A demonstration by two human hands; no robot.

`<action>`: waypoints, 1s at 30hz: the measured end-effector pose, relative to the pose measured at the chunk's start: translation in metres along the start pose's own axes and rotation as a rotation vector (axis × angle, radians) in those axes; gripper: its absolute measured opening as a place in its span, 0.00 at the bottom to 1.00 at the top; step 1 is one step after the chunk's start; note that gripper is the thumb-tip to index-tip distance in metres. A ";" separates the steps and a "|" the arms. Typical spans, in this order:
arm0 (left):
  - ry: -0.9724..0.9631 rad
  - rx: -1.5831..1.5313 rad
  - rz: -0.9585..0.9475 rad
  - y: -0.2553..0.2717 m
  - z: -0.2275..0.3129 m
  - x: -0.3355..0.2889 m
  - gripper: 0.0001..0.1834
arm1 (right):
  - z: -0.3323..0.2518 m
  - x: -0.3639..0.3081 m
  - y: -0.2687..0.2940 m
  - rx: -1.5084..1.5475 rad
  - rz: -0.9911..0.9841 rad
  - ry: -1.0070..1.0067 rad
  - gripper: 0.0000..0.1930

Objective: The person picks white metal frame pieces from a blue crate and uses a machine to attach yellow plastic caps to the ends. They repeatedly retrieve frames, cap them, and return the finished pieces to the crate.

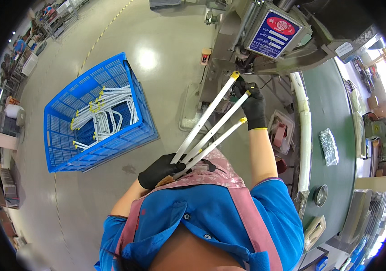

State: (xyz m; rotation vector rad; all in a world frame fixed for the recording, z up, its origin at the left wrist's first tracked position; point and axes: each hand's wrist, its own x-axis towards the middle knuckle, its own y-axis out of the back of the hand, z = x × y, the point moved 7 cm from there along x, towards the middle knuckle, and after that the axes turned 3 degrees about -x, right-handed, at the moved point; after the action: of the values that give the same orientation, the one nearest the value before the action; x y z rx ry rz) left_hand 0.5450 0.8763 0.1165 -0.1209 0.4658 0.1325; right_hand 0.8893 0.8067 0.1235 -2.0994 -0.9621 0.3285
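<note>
Three slim white tubes (211, 132) with yellow end caps slant from my waist up to the machine (274, 29). My left hand (162, 171), in a black glove, is closed round their lower ends, close to the pink apron. At the upper end my right hand (252, 105), also black-gloved, is closed at the capped end of the middle tube, its fingers partly hidden. The cap of the leftmost tube (222, 95) lies right under the machine's working part. The rightmost tube (222, 137) ends free, just left of my right wrist.
On the floor to the left stands a blue plastic crate (53, 156) with many white, yellow-capped tube frames (107, 110). A green-topped bench (333, 180) at the right bears a clear plastic bag (328, 147) and a metal bowl (320, 195). A bin (281, 131) sits beside my right forearm.
</note>
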 end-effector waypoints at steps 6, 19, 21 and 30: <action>0.016 -0.231 0.073 0.002 -0.001 -0.010 0.19 | -0.013 -0.004 -0.008 -0.843 0.159 0.104 0.14; -0.013 -0.332 0.086 0.014 0.007 -0.016 0.19 | -0.027 0.012 -0.040 -1.502 0.117 0.317 0.16; -0.030 -0.326 0.081 0.013 0.006 -0.013 0.19 | -0.027 0.013 -0.042 -1.522 0.072 0.367 0.15; 0.010 -0.236 0.092 0.012 0.006 -0.014 0.18 | -0.009 0.054 -0.011 -1.673 -0.017 0.291 0.16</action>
State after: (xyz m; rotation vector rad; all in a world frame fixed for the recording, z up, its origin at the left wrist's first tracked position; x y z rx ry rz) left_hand 0.5331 0.8871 0.1273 -0.3316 0.4643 0.2768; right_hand 0.9251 0.8460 0.1418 -3.3547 -1.1894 -1.1991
